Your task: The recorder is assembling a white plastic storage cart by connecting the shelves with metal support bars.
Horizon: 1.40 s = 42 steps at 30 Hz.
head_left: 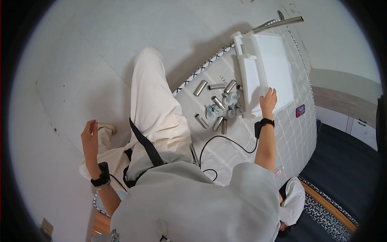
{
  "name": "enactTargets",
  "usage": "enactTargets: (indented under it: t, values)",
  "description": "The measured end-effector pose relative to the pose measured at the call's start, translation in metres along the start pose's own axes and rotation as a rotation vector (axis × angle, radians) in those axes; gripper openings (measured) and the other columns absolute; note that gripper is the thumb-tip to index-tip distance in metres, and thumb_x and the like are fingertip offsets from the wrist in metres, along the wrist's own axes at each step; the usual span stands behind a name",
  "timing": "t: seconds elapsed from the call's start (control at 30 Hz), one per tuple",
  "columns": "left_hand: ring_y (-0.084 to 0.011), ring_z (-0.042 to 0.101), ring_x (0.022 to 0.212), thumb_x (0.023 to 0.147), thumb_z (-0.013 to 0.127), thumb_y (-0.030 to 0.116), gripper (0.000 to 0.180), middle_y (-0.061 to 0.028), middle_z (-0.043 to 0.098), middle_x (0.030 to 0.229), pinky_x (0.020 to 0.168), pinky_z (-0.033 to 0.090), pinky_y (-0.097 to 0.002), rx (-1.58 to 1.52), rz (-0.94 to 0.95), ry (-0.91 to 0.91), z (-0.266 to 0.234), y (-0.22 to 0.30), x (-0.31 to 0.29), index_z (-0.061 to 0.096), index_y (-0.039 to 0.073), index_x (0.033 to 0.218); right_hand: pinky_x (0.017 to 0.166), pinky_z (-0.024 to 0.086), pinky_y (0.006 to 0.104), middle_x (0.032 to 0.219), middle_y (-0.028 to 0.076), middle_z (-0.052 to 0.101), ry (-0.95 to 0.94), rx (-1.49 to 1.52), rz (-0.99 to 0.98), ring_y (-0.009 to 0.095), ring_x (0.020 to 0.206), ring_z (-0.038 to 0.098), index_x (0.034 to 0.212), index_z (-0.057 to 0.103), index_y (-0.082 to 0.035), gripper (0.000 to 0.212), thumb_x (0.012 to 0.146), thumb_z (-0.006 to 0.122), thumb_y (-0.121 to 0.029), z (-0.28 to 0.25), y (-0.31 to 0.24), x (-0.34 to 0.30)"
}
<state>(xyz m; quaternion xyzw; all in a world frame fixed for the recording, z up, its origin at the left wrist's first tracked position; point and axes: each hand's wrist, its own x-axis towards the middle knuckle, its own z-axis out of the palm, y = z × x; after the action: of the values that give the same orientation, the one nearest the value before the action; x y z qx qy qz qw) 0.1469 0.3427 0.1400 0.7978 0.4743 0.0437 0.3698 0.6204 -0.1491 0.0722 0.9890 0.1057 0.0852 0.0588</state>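
Note:
My right hand (269, 100) is over the near part of a white plastic shelf tray (276, 60), its fingers loosely spread. Whether the fingertips touch the tray is unclear. Beside that tray, a narrower white plastic piece (250, 72) lies toward the left. Short shiny metal tubes (200, 88) are scattered on the mattress left of the trays, several of them. Grey caster wheels (231, 109) are clustered among the tubes. Out to the left, over the floor, my left hand (89, 135) is raised with loosely bent fingers and thumb apart, holding nothing visible.
Long metal tubes (278, 24) lie at the mattress's far end. A phone (300, 111) rests near its right edge. A black cable (225, 137) runs from my right wrist across the quilted mattress (294, 141). Another person (293, 201) is at the lower right.

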Motion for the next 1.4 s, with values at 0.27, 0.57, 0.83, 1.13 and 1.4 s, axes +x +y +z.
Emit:
enactTargets:
  t: [0.27,0.57,0.83,1.13,1.4]
  values:
    - [-0.0238,0.062,0.089,0.091,0.050,0.014,0.021,-0.0159,0.064,0.094,0.079,0.046,-0.0301,0.030,-0.050,-0.009,0.007,0.007,-0.003,0.056,-0.002,0.104,0.096,0.038,0.0445,0.119,0.013,0.048,-0.121,-0.260,-0.097,0.026,0.114,0.048,0.116,0.043,-0.005,0.042,0.076,0.056,-0.005,0.022,-0.019,0.048]
    - [-0.0243,0.062,0.089,0.091,0.051,0.013,0.021,-0.0160,0.064,0.095,0.081,0.046,-0.0309,0.026,-0.054,-0.055,0.015,0.010,-0.005,0.056,-0.002,0.104,0.092,0.040,0.0532,0.124,0.014,0.044,0.029,-0.248,-0.125,0.028,0.118,0.044,0.121,0.039,-0.004,0.036,0.085,0.046,-0.006,0.035,-0.016,0.051]
    - [-0.0236,0.062,0.092,0.091,0.051,0.013,0.022,-0.0152,0.064,0.097,0.083,0.045,-0.0307,0.063,-0.081,-0.066,0.013,0.017,0.000,0.057,-0.002,0.105,0.093,0.037,0.0566,0.133,0.018,0.039,0.040,-0.155,-0.190,0.034,0.124,0.038,0.127,0.037,-0.003,0.043,0.085,0.043,-0.002,0.010,-0.017,0.041]
    - [-0.0188,0.061,0.090,0.091,0.050,0.012,0.021,-0.0115,0.065,0.097,0.083,0.046,-0.0302,0.019,-0.054,-0.046,0.016,0.011,-0.005,0.056,0.000,0.106,0.091,0.035,0.0620,0.133,0.018,0.039,-0.001,-0.091,-0.136,0.035,0.125,0.037,0.128,0.037,-0.006,0.045,0.083,0.042,0.002,0.009,-0.008,0.026]
    - [-0.0189,0.062,0.088,0.091,0.051,0.015,0.022,-0.0120,0.065,0.096,0.079,0.046,-0.0295,0.033,-0.052,-0.005,0.005,0.008,-0.008,0.057,-0.001,0.105,0.086,0.046,0.0479,0.123,0.013,0.046,0.168,-0.265,-0.254,0.029,0.113,0.049,0.125,0.040,-0.005,0.044,0.082,0.048,0.000,0.006,-0.021,0.040]
